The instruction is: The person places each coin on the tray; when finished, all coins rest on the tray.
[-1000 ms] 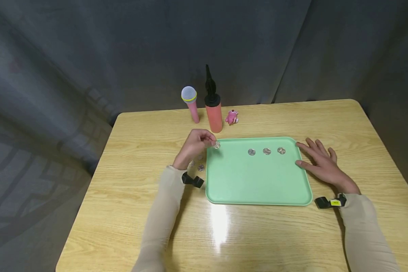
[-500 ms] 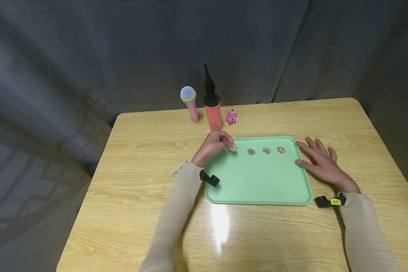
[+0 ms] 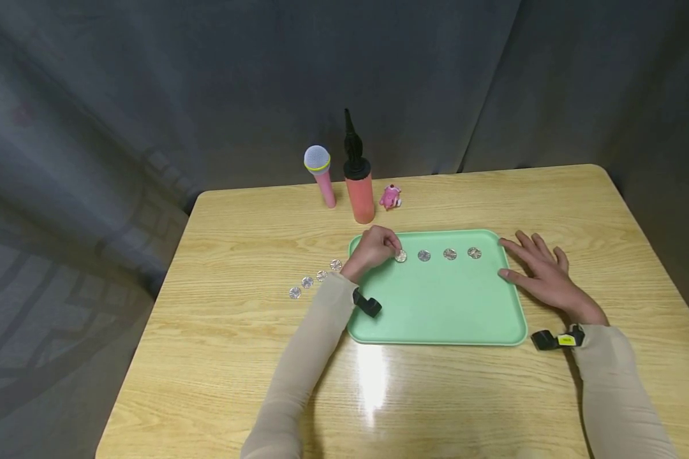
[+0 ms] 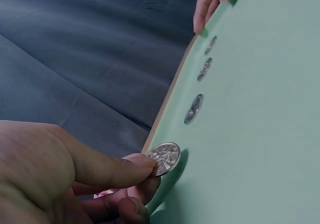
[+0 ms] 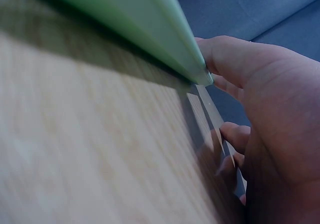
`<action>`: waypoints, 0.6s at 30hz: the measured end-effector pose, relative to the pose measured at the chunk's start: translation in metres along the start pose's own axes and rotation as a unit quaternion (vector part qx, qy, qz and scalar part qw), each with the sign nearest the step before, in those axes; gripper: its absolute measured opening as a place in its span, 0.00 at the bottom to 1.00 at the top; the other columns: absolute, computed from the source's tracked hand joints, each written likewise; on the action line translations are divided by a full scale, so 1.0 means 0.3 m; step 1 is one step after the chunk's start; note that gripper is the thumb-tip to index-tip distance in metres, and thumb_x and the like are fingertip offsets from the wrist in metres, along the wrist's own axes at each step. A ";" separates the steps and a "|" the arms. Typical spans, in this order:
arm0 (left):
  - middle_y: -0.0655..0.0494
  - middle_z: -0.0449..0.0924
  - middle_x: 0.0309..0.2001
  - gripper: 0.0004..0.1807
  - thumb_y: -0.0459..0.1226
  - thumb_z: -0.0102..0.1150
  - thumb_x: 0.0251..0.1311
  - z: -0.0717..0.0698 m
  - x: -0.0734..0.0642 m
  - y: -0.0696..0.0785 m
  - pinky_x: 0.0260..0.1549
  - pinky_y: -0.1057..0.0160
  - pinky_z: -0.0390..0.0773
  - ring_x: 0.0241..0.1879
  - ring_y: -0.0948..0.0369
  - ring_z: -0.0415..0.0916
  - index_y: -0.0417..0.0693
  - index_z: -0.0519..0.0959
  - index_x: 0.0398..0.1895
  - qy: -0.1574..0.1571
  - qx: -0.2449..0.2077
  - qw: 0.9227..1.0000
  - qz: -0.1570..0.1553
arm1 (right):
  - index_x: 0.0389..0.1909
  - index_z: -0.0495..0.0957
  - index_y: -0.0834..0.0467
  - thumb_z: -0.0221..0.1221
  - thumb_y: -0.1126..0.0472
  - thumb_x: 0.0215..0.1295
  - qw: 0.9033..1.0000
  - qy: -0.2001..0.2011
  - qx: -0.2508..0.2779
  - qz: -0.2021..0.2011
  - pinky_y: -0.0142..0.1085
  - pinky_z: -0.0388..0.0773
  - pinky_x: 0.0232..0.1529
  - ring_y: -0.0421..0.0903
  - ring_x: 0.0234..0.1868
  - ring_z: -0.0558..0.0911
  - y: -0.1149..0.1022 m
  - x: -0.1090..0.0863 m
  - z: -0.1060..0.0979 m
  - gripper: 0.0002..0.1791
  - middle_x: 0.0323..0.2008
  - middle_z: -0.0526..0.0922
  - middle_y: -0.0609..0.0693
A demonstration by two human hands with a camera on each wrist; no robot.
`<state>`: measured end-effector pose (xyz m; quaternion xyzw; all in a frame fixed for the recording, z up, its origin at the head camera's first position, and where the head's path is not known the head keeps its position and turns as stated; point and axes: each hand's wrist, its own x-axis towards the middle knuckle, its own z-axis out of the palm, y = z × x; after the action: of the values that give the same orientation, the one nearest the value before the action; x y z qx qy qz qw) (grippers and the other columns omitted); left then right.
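Observation:
My left hand (image 3: 377, 247) pinches a silver coin (image 4: 165, 158) between thumb and fingers, close over the far left part of a green tray (image 3: 436, 306). The coin is tilted and casts a shadow on the tray in the left wrist view. To its right, three more coins lie flat in a row near the far rim: one coin (image 3: 423, 255), a middle coin (image 3: 450, 254) and a right-hand coin (image 3: 474, 253). My right hand (image 3: 542, 278) rests at the tray's right edge, thumb and index fingertip on the rim, its other fingers spread loosely.
Several coins (image 3: 307, 282) lie in a slanting line on the wooden table (image 3: 218, 357), left of the tray. Behind it stand a pink toy microphone (image 3: 324, 185), a red hand pump (image 3: 360, 199) with a black nozzle, and a small pink figure (image 3: 390, 197). A dark curtain (image 3: 407, 83) hangs behind.
My left hand has carried the coin rightward from the tray's left corner and lowered it beside the row. The coins on the table have come into fuller view. The right hand has stayed put.

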<state>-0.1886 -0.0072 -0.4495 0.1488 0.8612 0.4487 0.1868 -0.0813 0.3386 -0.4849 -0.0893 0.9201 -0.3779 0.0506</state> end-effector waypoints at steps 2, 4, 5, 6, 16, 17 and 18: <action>0.49 0.82 0.28 0.08 0.22 0.56 0.57 0.004 0.002 -0.004 0.26 0.74 0.69 0.26 0.66 0.70 0.35 0.85 0.33 0.003 0.012 1.000 0.002 | 0.78 0.54 0.55 0.57 0.53 0.71 1.000 0.000 0.001 0.000 0.70 0.15 0.66 0.70 0.79 0.28 0.001 0.000 -0.001 0.38 0.79 0.38 0.70; 0.50 0.81 0.28 0.07 0.22 0.58 0.57 0.007 0.004 -0.006 0.26 0.74 0.69 0.27 0.66 0.70 0.36 0.85 0.33 0.008 0.022 1.000 0.004 | 0.78 0.54 0.55 0.57 0.53 0.71 1.000 0.000 0.001 0.000 0.70 0.15 0.66 0.70 0.79 0.28 0.000 0.000 -0.001 0.38 0.79 0.38 0.71; 0.50 0.81 0.28 0.07 0.23 0.58 0.57 0.009 0.005 -0.006 0.26 0.74 0.68 0.27 0.66 0.70 0.36 0.85 0.33 0.011 0.026 1.000 0.003 | 0.78 0.54 0.55 0.57 0.53 0.71 1.000 0.000 0.001 0.001 0.70 0.15 0.66 0.70 0.79 0.28 -0.001 0.000 -0.001 0.38 0.79 0.38 0.71; 0.51 0.80 0.28 0.07 0.23 0.58 0.58 0.011 0.005 -0.007 0.26 0.74 0.68 0.27 0.66 0.70 0.37 0.85 0.33 0.013 0.031 0.999 0.003 | 0.78 0.54 0.55 0.57 0.53 0.71 1.000 0.000 0.001 0.001 0.70 0.15 0.66 0.70 0.79 0.28 -0.001 0.000 -0.002 0.38 0.79 0.38 0.71; 0.55 0.78 0.24 0.04 0.27 0.63 0.56 0.021 0.002 -0.010 0.25 0.73 0.65 0.25 0.66 0.68 0.40 0.85 0.32 0.031 0.059 0.998 0.020 | 0.78 0.54 0.55 0.57 0.52 0.72 1.000 -0.003 -0.001 0.006 0.70 0.15 0.67 0.70 0.79 0.28 -0.007 0.002 -0.005 0.39 0.79 0.37 0.70; 0.54 0.78 0.24 0.04 0.27 0.63 0.56 0.022 0.002 -0.010 0.25 0.73 0.65 0.24 0.66 0.68 0.40 0.86 0.31 0.032 0.063 0.997 0.021 | 0.78 0.54 0.54 0.57 0.52 0.72 1.000 -0.003 0.000 0.007 0.70 0.15 0.67 0.69 0.79 0.27 -0.007 0.002 -0.005 0.39 0.79 0.37 0.70; 0.54 0.78 0.24 0.04 0.26 0.62 0.56 0.023 0.002 -0.011 0.24 0.73 0.64 0.25 0.66 0.68 0.40 0.86 0.31 0.033 0.067 0.997 0.022 | 0.78 0.53 0.54 0.57 0.52 0.72 1.000 -0.004 0.001 0.008 0.69 0.15 0.67 0.69 0.79 0.27 -0.007 0.002 -0.005 0.39 0.79 0.37 0.70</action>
<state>-0.1862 -0.0038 -0.4559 0.1648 0.8917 0.3983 0.1380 -0.0820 0.3380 -0.4822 -0.0834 0.9203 -0.3779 0.0570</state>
